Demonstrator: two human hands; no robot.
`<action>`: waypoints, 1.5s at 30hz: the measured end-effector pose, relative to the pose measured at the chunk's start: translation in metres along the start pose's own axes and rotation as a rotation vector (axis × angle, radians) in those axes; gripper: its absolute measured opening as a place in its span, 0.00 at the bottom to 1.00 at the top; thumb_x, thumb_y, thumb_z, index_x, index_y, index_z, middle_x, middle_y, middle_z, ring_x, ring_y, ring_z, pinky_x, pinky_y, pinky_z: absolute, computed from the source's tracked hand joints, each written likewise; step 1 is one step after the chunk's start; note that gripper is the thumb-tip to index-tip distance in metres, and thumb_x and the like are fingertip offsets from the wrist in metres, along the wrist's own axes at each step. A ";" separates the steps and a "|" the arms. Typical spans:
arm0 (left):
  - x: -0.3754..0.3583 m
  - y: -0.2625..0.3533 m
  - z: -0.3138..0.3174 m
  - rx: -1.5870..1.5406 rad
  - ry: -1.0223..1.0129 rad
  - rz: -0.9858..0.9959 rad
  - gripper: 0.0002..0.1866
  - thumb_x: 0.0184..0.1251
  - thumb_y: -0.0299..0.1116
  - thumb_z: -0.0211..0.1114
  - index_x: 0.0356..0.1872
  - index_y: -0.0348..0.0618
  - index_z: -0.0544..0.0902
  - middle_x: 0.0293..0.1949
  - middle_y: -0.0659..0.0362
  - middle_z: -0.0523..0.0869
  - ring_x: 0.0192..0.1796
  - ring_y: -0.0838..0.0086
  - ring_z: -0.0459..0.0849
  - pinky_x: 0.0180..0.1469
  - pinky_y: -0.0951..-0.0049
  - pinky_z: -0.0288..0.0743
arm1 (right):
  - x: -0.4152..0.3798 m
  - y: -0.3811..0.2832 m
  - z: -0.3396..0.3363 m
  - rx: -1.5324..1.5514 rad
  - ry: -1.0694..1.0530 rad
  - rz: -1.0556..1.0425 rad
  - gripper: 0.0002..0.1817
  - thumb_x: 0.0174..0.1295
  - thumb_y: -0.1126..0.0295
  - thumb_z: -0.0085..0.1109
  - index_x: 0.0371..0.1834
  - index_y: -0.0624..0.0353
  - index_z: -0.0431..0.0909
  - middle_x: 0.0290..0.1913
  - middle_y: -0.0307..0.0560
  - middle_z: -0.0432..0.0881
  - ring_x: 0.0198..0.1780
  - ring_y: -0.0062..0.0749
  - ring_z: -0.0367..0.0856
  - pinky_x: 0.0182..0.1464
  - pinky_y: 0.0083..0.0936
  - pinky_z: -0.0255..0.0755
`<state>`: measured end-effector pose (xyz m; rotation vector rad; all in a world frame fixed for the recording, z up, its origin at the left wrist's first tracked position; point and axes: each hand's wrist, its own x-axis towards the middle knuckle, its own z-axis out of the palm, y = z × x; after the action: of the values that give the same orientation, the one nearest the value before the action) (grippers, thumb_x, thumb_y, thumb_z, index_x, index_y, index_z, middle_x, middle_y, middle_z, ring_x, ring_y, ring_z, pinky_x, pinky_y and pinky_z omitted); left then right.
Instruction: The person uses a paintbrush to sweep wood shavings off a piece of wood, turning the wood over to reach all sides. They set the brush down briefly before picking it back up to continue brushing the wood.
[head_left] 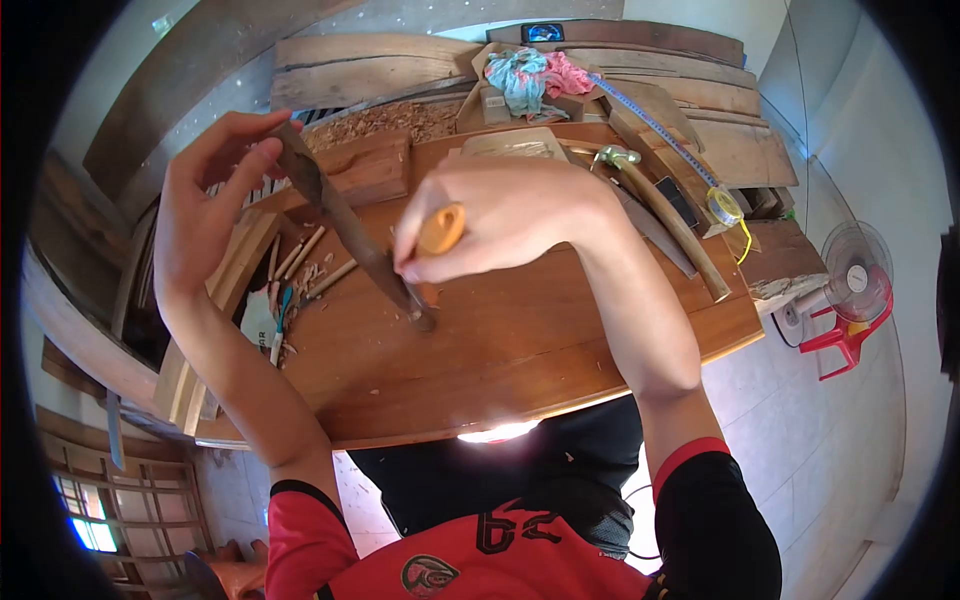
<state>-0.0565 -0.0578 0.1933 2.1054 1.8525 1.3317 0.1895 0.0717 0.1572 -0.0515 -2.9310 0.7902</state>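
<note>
My left hand point(205, 195) is closed on the upper end of a dark brown carved wooden stick point(350, 232). The stick slants down to the right, its lower end just above or on the wooden table point(480, 350); contact is hard to tell. My right hand point(510, 212) wraps round a carving tool with an orange-brown wooden handle point(441, 229). Most of its blade is hidden behind my fingers, close to the lower part of the stick. Left of the stick lie several thin wooden-handled tools point(300, 252) and a teal-and-white brush-like tool point(281, 318), with shavings around them.
At the right lie a hammer point(665, 205), a saw blade point(655, 232) and a tape measure point(724, 205) with its tape pulled out. Cloths point(520, 80), wood shavings point(385, 122) and planks point(380, 65) sit at the back. A fan point(857, 275) stands beside a red stool point(845, 345).
</note>
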 end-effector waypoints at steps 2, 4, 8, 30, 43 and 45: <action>-0.001 0.002 0.000 0.024 0.010 -0.002 0.14 0.74 0.33 0.67 0.56 0.40 0.87 0.44 0.62 0.92 0.41 0.80 0.85 0.51 0.76 0.75 | -0.004 0.005 -0.006 0.039 0.289 -0.165 0.11 0.66 0.64 0.67 0.47 0.54 0.91 0.42 0.44 0.93 0.43 0.32 0.90 0.48 0.28 0.81; -0.002 0.001 -0.005 0.047 0.000 -0.001 0.14 0.74 0.33 0.67 0.56 0.41 0.87 0.43 0.62 0.92 0.42 0.80 0.86 0.50 0.76 0.75 | -0.006 0.007 -0.012 0.118 0.583 -0.318 0.10 0.69 0.68 0.66 0.50 0.55 0.90 0.45 0.43 0.93 0.45 0.27 0.90 0.50 0.25 0.82; -0.003 -0.007 -0.010 0.027 -0.023 0.005 0.13 0.74 0.34 0.67 0.54 0.40 0.87 0.40 0.63 0.90 0.41 0.81 0.85 0.47 0.76 0.74 | -0.006 -0.005 -0.016 0.268 0.822 -0.368 0.11 0.68 0.69 0.67 0.51 0.59 0.89 0.46 0.45 0.92 0.45 0.25 0.90 0.49 0.23 0.83; -0.004 0.005 -0.006 0.002 -0.056 0.041 0.13 0.75 0.32 0.65 0.54 0.36 0.86 0.48 0.58 0.92 0.45 0.80 0.84 0.56 0.75 0.75 | -0.029 0.032 0.056 0.298 0.333 -0.062 0.09 0.70 0.61 0.67 0.44 0.50 0.93 0.40 0.42 0.93 0.33 0.24 0.87 0.38 0.25 0.78; -0.005 0.004 -0.003 0.105 -0.001 0.044 0.14 0.74 0.34 0.66 0.54 0.39 0.87 0.43 0.63 0.91 0.41 0.80 0.84 0.53 0.76 0.75 | -0.033 0.022 0.108 0.206 0.771 -0.222 0.16 0.61 0.77 0.72 0.53 0.61 0.87 0.50 0.51 0.91 0.46 0.39 0.92 0.47 0.29 0.83; -0.003 0.001 -0.005 0.142 -0.007 0.068 0.14 0.74 0.35 0.66 0.54 0.39 0.87 0.44 0.62 0.91 0.40 0.81 0.84 0.52 0.76 0.76 | -0.045 0.026 0.121 0.229 0.682 -0.134 0.15 0.62 0.76 0.71 0.52 0.60 0.88 0.48 0.52 0.91 0.45 0.39 0.92 0.46 0.30 0.83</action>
<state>-0.0582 -0.0634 0.1952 2.2575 1.9438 1.2381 0.2210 0.0313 0.0354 -0.0845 -2.1724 0.8682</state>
